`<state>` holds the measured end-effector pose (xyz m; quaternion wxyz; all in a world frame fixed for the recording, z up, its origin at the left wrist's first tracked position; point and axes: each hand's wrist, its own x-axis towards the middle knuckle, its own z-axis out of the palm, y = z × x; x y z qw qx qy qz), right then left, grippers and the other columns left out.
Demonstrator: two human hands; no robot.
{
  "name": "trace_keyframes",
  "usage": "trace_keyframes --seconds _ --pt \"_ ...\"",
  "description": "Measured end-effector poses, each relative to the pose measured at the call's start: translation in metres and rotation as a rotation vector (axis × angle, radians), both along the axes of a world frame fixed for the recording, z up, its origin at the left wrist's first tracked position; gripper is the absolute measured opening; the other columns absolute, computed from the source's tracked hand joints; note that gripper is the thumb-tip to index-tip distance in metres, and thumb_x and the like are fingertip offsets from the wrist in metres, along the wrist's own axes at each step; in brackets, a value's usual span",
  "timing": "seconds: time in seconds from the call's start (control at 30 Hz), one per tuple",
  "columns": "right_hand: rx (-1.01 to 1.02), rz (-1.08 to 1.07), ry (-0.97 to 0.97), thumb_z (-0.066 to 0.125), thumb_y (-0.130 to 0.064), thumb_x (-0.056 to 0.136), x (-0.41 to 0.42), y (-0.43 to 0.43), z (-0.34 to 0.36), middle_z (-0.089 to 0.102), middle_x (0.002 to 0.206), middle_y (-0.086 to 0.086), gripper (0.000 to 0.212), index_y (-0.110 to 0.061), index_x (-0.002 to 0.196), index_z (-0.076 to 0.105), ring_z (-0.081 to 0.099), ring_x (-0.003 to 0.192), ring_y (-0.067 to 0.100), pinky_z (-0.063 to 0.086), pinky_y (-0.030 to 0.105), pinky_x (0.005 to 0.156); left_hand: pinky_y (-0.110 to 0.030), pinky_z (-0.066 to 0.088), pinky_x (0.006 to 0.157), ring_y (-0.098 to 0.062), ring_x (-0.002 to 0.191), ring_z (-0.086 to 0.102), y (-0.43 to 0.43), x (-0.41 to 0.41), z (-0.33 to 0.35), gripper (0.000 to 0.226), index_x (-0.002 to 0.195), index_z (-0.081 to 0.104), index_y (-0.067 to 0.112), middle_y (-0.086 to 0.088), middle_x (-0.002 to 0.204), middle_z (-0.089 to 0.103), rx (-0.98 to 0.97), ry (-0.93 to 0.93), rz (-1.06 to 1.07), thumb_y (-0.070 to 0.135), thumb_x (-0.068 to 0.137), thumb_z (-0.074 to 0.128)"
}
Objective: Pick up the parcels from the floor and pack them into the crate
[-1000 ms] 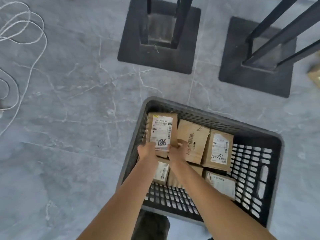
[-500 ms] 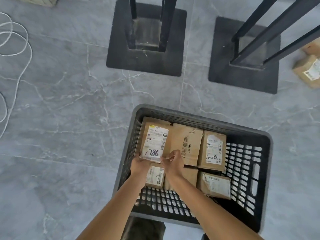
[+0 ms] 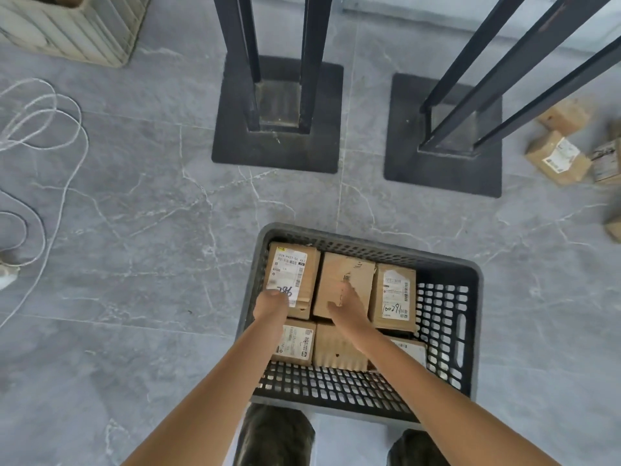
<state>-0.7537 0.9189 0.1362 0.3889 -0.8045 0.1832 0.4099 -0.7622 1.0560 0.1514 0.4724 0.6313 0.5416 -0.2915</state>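
Head view: left hand [image 3: 270, 304] grips labelled parcel [image 3: 292, 267] in crate [image 3: 447, 317]; right hand [image 3: 346, 307], fingers straight, over plain parcel [image 3: 346, 269].

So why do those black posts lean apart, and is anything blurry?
Head view: the wide lens splays the black posts outward; the right hand is motion-blurred over the crate; the floor is softly, evenly lit, without hard shadows.

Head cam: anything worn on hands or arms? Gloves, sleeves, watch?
Nothing worn that shows: left hand and right hand are ungloved, both forearms bare to the frame edge, no sleeve, watch or band in view. Rings too blurred to tell.
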Motion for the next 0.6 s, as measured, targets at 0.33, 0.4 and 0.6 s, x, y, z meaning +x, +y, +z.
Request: trace_keyframes --seconds 0.33,0.4,0.6 --pt "0.169 -0.084 -0.528 0.047 -0.024 0.099 0.082 -0.062 0.355 0.059 0.118 -0.010 0.021 -0.028 0.117 0.055 0.054 0.107 0.002 0.040 0.010 0.077 -0.011 0.034 0.059 0.006 0.080 0.051 0.001 0.079 0.343 0.018 0.105 0.059 0.023 0.010 0.105 0.061 0.242 -0.722 -0.500 0.026 0.096 0.043" --pt "0.172 -0.118 -0.651 0.047 -0.020 0.098 0.091 -0.081 0.438 0.062 0.113 -0.010 0.020 -0.028 0.114 0.056 0.055 0.106 0.003 0.040 0.005 0.073 -0.014 0.038 0.064 0.006 0.087 0.052 -0.015 0.090 0.424 0.020 0.108 0.060 0.025 0.014 0.108 0.059 0.264 -0.858 -0.586 0.026 0.096 0.044" --pt "0.278 -0.387 -0.984 0.046 -0.010 0.098 0.071 -0.152 0.631 0.065 0.106 -0.001 0.020 -0.022 0.109 0.057 0.060 0.102 0.011 0.042 0.012 0.079 -0.034 0.046 0.091 -0.013 0.109 0.052 -0.099 0.100 0.627 0.024 0.115 0.057 0.019 0.005 0.113 0.060 0.457 -1.247 -0.746 0.024 0.095 0.046"
